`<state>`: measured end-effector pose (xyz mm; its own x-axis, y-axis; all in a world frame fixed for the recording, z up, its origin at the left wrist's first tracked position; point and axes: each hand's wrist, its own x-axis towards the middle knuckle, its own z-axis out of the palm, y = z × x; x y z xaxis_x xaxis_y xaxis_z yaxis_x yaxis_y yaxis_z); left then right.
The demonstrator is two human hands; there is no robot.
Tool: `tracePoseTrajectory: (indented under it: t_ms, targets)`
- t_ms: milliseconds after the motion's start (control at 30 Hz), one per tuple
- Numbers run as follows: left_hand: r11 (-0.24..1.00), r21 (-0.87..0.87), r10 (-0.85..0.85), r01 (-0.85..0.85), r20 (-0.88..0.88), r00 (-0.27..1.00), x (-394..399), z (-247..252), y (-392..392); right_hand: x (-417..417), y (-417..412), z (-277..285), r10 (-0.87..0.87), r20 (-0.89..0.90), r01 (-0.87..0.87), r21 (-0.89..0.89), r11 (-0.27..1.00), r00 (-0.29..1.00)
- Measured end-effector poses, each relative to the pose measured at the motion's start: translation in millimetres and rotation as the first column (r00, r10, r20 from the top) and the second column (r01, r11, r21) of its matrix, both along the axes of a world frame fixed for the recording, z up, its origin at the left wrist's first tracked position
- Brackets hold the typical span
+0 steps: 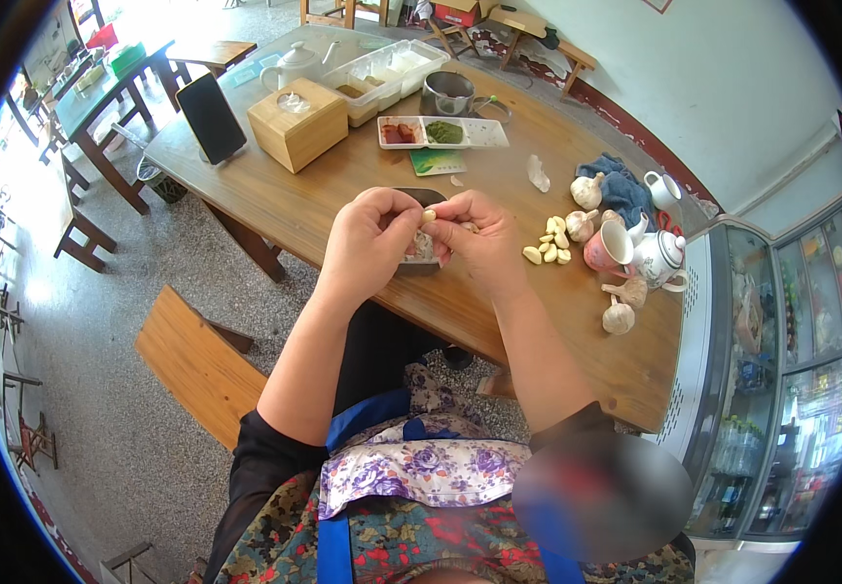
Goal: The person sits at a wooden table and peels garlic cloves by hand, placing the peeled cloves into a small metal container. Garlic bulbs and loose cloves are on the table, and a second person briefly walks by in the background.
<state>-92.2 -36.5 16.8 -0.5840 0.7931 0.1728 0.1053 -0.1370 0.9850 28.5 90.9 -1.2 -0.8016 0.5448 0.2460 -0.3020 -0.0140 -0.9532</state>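
Between the fingertips of my left hand (381, 237) and my right hand (481, 233), I pinch a small garlic clove (429, 216). Both hands are above a dark-rimmed tray (421, 195) that they partly cover; pale garlic skins show inside it. To the right, several peeled garlic cloves (552, 241) lie in a loose pile on the wooden table (457, 306). Whole garlic bulbs lie beyond them, among them one by the blue cloth (586, 191) and one nearer me (618, 318).
A pink cup (608, 247), a white teapot (659, 259) and a blue cloth (622, 186) crowd the right side. Farther back stand a sectioned sauce dish (483, 134), a metal cup (449, 95), a wooden tissue box (298, 124) and a phone (211, 117). A bench (198, 358) is at left.
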Motion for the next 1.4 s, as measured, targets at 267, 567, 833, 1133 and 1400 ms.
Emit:
tracePoseTrajectory:
  t_ms: [267,567,833,1133,1400]
  targets:
    - [0.999,-0.006,0.052,-0.052,-0.028,0.998,4,-5,2,0,3,-3,0.0,0.001,0.0,-0.014,1.0,1.0]
    - [0.983,0.082,0.181,-0.161,-0.411,0.893,6,2,-2,1,-2,1,-0.059,0.034,0.056,0.083,0.995,0.998]
    - [0.967,0.123,0.253,-0.222,-0.549,0.796,8,-2,-1,0,-5,2,-0.079,0.069,0.07,0.132,0.989,0.994]
    - [0.982,0.102,0.19,-0.16,-0.51,0.839,1,-2,-2,1,-7,4,-0.106,0.104,0.092,0.136,0.986,0.989]
    - [0.953,0.141,0.303,-0.269,-0.507,0.807,8,-14,3,-1,-5,-2,-0.081,0.073,0.074,0.096,0.993,0.994]
